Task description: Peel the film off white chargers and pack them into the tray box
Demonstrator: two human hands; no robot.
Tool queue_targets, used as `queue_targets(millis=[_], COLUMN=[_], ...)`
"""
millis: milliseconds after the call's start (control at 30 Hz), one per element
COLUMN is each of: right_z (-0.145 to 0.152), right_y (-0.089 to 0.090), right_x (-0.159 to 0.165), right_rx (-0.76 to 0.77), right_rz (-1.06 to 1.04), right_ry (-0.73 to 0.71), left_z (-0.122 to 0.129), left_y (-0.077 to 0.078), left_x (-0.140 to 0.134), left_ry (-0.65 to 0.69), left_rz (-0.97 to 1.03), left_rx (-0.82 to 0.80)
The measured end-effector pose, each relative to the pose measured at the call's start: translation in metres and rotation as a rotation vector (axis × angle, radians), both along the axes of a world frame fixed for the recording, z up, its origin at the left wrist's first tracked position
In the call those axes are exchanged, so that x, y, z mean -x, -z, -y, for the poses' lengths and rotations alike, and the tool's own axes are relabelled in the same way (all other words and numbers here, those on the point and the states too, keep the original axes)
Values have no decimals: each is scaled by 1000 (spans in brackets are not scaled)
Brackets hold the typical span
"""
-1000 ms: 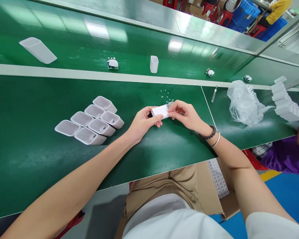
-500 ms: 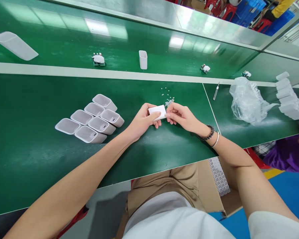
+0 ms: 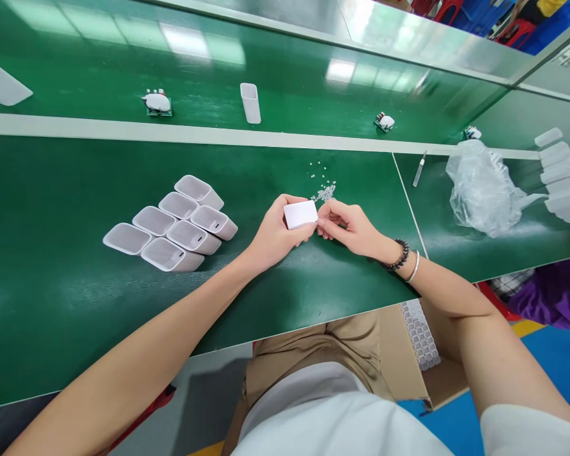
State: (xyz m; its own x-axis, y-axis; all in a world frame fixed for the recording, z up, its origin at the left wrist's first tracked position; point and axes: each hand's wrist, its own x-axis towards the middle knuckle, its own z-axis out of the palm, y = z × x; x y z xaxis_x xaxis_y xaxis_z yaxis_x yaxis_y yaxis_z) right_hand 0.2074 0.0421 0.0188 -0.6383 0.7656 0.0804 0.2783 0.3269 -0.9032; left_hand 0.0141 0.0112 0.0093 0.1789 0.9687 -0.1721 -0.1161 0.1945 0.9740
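Note:
A white plastic housing is gripped in my left hand, thumb along its lower edge and fingers around the far side. My right hand pinches at the housing's right corner; whatever sits between its thumb and forefinger is too small to make out. Just beyond my hands lies a little heap of small clear pieces, with a few scattered behind it. To the left, several open white housings stand grouped on the green table, some showing a dark slot in the wall.
Along the rear strip are small circuit boards and a single upright housing. At right lie a slim blade-like tool, a clear plastic bag and a row of white housings. Below the edge, a cardboard box holds more parts. Another person's purple clothing shows at right.
The housing in my left hand has turned so its flat face shows more fully, and my left thumb has shifted down to its lower edge. My right hand stays at the corner.

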Motion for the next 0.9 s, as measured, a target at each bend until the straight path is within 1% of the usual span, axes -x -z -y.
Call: queue_targets(millis=[100, 300, 400, 600, 800, 900], right_z=[0, -1, 0, 2, 0, 0], right_y=[2, 5, 6, 12, 12, 13], right_x=[0, 1, 2, 5, 4, 4], right_rx=[8, 55, 58, 35, 7, -4], right_rz=[-21, -49, -67, -86, -75, -74], right_ry=[-11, -3, 0, 30, -11, 2], left_z=[1, 0, -1, 1, 0, 1], left_y=[0, -1, 0, 2, 1, 0], left_x=[1, 4, 3, -3, -2, -2], left_ry=[-1, 64, 33, -91, -83, -74], left_rz=[-4, -3, -21, -121, -92, -64], left_rx=[-7, -1, -9, -73, -32, -15])
